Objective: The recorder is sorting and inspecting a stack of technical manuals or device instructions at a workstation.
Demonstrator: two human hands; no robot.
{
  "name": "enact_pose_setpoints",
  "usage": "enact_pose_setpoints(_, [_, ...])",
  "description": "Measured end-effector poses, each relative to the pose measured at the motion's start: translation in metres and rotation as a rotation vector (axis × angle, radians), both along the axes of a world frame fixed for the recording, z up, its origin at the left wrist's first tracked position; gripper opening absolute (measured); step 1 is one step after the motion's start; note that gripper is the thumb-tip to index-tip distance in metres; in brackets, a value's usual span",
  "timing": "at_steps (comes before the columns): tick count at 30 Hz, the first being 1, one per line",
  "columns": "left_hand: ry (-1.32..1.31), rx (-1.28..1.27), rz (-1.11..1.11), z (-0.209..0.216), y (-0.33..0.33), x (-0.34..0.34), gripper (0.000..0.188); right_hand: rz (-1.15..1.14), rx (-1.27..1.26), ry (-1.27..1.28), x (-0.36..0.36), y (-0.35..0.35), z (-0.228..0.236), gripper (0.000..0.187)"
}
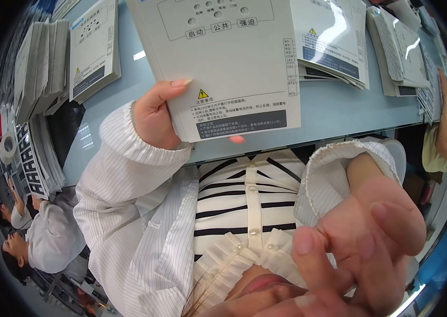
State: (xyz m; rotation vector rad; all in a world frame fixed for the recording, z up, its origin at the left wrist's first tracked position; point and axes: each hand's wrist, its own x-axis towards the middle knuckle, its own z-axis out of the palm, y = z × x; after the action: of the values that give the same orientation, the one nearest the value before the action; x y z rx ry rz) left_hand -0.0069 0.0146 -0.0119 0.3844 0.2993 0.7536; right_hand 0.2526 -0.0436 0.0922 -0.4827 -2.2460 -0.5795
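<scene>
1. Pale grey card makes up the stack of printed panel sheets [228,63] that we hold in our left hand [154,116]; the stack sits up over the far-centre of the scene, above the light blue surface [339,105].
2. Our left grip is closed on the stack's near-left corner: the thumb lies flat across the top sheet beside a small yellow warning triangle, and one fingertip shows under the near edge. Pinching at the corner seems to leave the printed face free to read, and the sheets fan slightly at their right edge.
3. Our right hand [371,243] is raised close to the camera at the near right, blurred and large. Its fingers are spread and loosely curled, and it holds nothing that we can see.
4. More sheets of the same kind lie in a fanned pile [334,47] on the surface to the far right, just beside the held stack, probably within easy reach for that reason.
5. A thicker pile [94,50] rests at the far left, with upright bundles [38,68] further left and darker patterned sheets [36,158] nearer.
6. A roll of tape [8,145] sits at the left edge.
7. Another person's arm [445,121] leans on the surface at the far right; other workers in white coats [49,238] are at the near left.
</scene>
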Motion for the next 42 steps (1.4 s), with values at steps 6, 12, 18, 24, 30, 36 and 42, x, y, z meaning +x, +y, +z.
enact_pose_setpoints(6, [0.015, -0.052, 0.001, 0.001, -0.002, -0.002, 0.052, -0.005, 0.170, 0.217, -0.001, 0.000, -0.007, 0.015])
enact_pose_setpoints(12, [0.095, -0.058, -0.032, 0.006, -0.004, -0.001, 0.054, 0.277, 0.456, 0.575, 0.013, 0.004, -0.032, 0.024])
enact_pose_setpoints(18, [0.154, 0.011, -0.055, 0.007, -0.002, -0.001, 0.053, -0.193, -1.013, 0.721, 0.005, 0.018, -0.066, 0.049])
enact_pose_setpoints(24, [0.213, -0.012, -0.034, 0.013, -0.002, 0.001, 0.054, -0.148, -1.640, 0.802, 0.001, 0.015, -0.077, 0.024])
enact_pose_setpoints(30, [0.062, -0.023, -0.027, 0.005, -0.002, -0.003, 0.060, -0.104, -1.816, 0.969, 0.000, 0.014, -0.079, 0.017])
enact_pose_setpoints(36, [0.142, -0.054, 0.036, 0.002, -0.003, -0.003, 0.064, -0.088, -1.830, 0.990, -0.001, 0.015, -0.081, 0.017])
enact_pose_setpoints(42, [0.224, -0.072, 0.096, -0.006, -0.004, -0.005, 0.064, -0.103, -1.815, 0.999, -0.003, 0.015, -0.082, 0.016])
